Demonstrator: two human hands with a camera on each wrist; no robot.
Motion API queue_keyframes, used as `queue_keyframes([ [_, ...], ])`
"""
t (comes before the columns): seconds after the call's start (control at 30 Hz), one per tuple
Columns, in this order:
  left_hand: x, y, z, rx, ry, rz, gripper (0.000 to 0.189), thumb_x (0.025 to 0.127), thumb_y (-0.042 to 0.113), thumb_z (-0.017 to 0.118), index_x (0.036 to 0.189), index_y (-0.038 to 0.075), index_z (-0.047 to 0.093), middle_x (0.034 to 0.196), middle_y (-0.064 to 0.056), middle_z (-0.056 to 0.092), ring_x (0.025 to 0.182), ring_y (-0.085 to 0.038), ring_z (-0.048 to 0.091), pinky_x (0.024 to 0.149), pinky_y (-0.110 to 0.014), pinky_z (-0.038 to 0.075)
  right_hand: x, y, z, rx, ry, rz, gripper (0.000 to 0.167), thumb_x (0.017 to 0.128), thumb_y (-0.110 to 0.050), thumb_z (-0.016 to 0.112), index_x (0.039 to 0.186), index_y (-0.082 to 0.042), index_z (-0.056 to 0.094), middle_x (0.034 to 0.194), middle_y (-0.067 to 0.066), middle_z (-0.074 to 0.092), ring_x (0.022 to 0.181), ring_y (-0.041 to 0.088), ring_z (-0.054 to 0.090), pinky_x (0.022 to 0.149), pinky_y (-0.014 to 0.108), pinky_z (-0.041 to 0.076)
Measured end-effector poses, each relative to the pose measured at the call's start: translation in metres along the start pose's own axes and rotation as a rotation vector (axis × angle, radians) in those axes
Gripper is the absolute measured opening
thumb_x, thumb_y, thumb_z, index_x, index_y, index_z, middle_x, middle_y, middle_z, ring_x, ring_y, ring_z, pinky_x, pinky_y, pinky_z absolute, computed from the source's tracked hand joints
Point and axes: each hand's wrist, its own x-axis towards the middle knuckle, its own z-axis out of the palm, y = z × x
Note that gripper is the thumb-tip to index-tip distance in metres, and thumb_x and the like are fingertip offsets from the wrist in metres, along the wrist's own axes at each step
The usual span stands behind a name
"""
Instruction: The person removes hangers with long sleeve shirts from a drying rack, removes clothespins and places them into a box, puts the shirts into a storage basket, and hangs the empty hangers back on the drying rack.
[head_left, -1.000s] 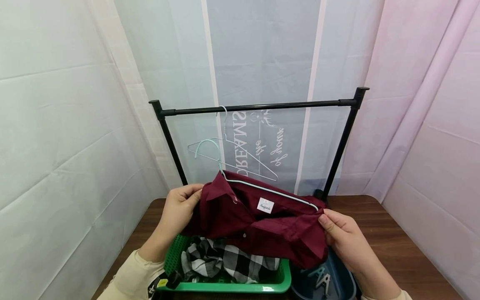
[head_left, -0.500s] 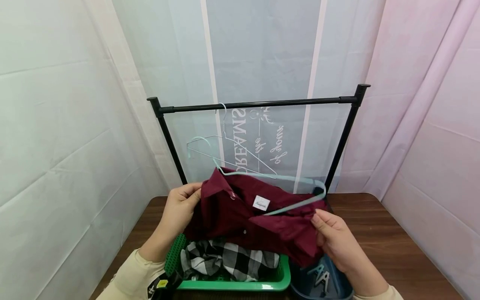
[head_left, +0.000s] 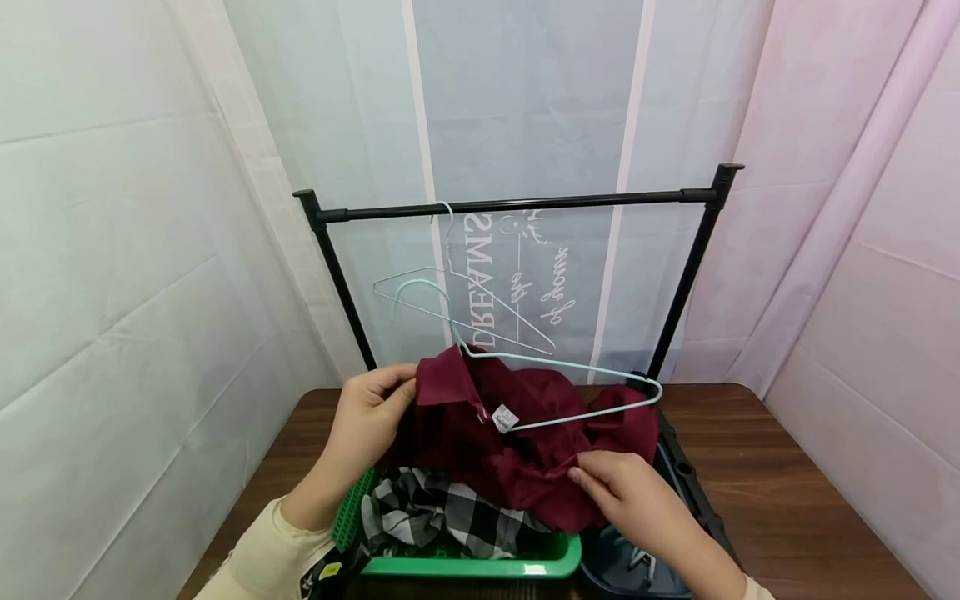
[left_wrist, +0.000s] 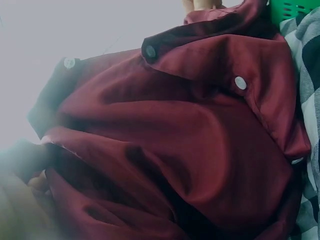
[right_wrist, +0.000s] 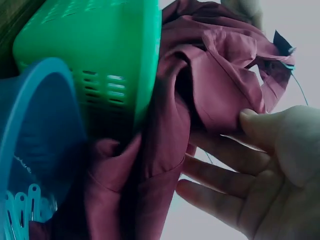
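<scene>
A maroon button-up shirt (head_left: 465, 450) with a white collar label hangs partly on a mint-green hanger (head_left: 562, 362). The hanger's right arm lies outside the collar, bare to its rounded end, while its left part is hidden in the shirt. My left hand (head_left: 372, 425) pinches the shirt by the collar's left side. With thumb and fingers, my right hand (head_left: 630, 496) pinches the opposite front edge, lower down. In the right wrist view the right thumb (right_wrist: 255, 122) presses the maroon cloth, the other fingers behind it. White buttons show in the left wrist view, as on this button (left_wrist: 240, 83).
A green basket (head_left: 480, 568) below holds a black-and-white checked garment (head_left: 480, 517). Beside it stands a blue bin (right_wrist: 47, 95) with clothespins (right_wrist: 34, 200). Behind, a black rack (head_left: 570, 202) on the wooden table (head_left: 795, 483) carries one thin hanger (head_left: 517, 315).
The hanger's right end has come out of the shirt's shoulder and collar. My right hand has moved left and down with the cloth; the left hand has stayed nearly in place.
</scene>
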Motion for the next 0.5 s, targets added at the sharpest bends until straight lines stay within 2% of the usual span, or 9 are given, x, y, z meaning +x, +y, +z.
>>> queue_keyframes([
  [0.13, -0.001, 0.003, 0.004, 0.055, -0.017, 0.065, 0.015, 0.099, 0.01, 0.068, 0.103, 0.017, 0.081, 0.1, 0.002, 0.078, 0.084, -0.012, 0.071, 0.069, -0.028, 0.059, 0.001, 0.002, -0.001, -0.012, -0.11, -0.043, 0.018, 0.105, -0.036, 0.058, 0.088, -0.037, 0.061, 0.073, -0.022, 0.049, 0.065, -0.004, 0.045, 0.059, 0.018, 0.042],
  [0.27, -0.001, 0.005, 0.004, 0.109, -0.02, 0.08, 0.017, 0.098, 0.007, 0.069, 0.102, 0.019, 0.081, 0.1, 0.005, 0.078, 0.085, -0.01, 0.071, 0.07, -0.026, 0.058, -0.001, 0.007, -0.011, 0.037, -0.183, -0.111, 0.007, 0.105, -0.034, 0.059, 0.105, -0.036, 0.065, 0.09, -0.021, 0.061, 0.079, -0.002, 0.054, 0.068, 0.02, 0.047],
  [0.37, -0.001, 0.006, 0.002, 0.144, -0.024, 0.09, 0.018, 0.097, 0.007, 0.07, 0.102, 0.02, 0.081, 0.099, 0.007, 0.078, 0.084, -0.009, 0.07, 0.07, -0.026, 0.057, -0.003, 0.013, -0.024, 0.031, -0.202, -0.107, 0.019, 0.104, -0.036, 0.061, 0.119, -0.029, 0.069, 0.108, -0.017, 0.069, 0.096, 0.001, 0.063, 0.078, 0.024, 0.055],
  [0.5, -0.001, 0.005, -0.001, 0.172, -0.042, 0.11, 0.017, 0.097, 0.008, 0.071, 0.103, 0.021, 0.081, 0.098, 0.008, 0.078, 0.085, -0.008, 0.07, 0.071, -0.026, 0.057, -0.008, 0.021, -0.043, 0.012, -0.203, -0.046, 0.032, 0.101, -0.039, 0.065, 0.128, -0.022, 0.07, 0.121, -0.009, 0.071, 0.11, 0.006, 0.065, 0.087, 0.028, 0.057],
])
